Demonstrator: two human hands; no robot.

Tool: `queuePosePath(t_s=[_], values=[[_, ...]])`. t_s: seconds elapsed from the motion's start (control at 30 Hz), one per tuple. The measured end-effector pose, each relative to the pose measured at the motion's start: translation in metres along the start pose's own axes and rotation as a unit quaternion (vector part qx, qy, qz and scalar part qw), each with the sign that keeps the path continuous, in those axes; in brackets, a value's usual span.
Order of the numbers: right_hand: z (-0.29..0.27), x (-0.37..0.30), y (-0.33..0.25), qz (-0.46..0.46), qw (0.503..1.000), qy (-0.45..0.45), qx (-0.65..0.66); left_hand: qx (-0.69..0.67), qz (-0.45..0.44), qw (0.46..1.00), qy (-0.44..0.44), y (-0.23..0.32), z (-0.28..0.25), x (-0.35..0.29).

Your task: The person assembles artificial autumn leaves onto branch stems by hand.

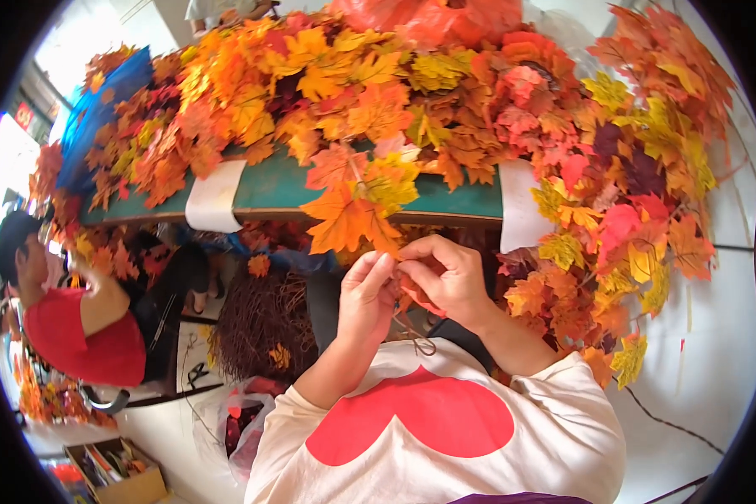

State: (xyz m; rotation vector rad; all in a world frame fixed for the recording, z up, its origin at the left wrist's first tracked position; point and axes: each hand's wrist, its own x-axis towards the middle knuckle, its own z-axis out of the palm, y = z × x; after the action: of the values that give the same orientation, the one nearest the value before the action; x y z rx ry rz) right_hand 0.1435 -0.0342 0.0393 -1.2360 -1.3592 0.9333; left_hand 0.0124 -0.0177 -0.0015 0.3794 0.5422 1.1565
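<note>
My left hand (pixel 366 290) and my right hand (pixel 447 277) meet in front of my chest, fingertips pinched together. Between them is an artificial maple leaf garland; its orange leaf (pixel 344 220) points up and away from my fingers. A smaller orange-red leaf (pixel 420 296) hangs under my right fingers, and a thin brown stem (pixel 417 329) loops below, over my shirt. My fingers cover the exact spot they grip. Just beyond, yellow and orange leaves overhang the near edge of the green table (pixel 311 186).
A thick heap of autumn leaves (pixel 336 80) covers the table and spills down its right side. White strips (pixel 213 197) wrap the table edge. Brown twigs (pixel 265 323) are bundled below. A person in red (pixel 88 336) sits at left, near a cardboard box (pixel 118 470) and plastic bag (pixel 242 424).
</note>
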Motion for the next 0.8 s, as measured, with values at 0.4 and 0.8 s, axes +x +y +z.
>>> queuePosePath(t_s=[0.4, 0.8], values=[[-0.024, 0.031, 0.036, 0.138, 0.966, -0.04, 0.215, 0.044, -0.011, 0.998, -0.039, -0.015, -0.004, 0.029], [-0.037, 0.05, 0.064, 0.178, 0.911, -0.132, 0.349, -0.068, -0.205, 0.973, -0.078, -0.011, 0.001, 0.012]])
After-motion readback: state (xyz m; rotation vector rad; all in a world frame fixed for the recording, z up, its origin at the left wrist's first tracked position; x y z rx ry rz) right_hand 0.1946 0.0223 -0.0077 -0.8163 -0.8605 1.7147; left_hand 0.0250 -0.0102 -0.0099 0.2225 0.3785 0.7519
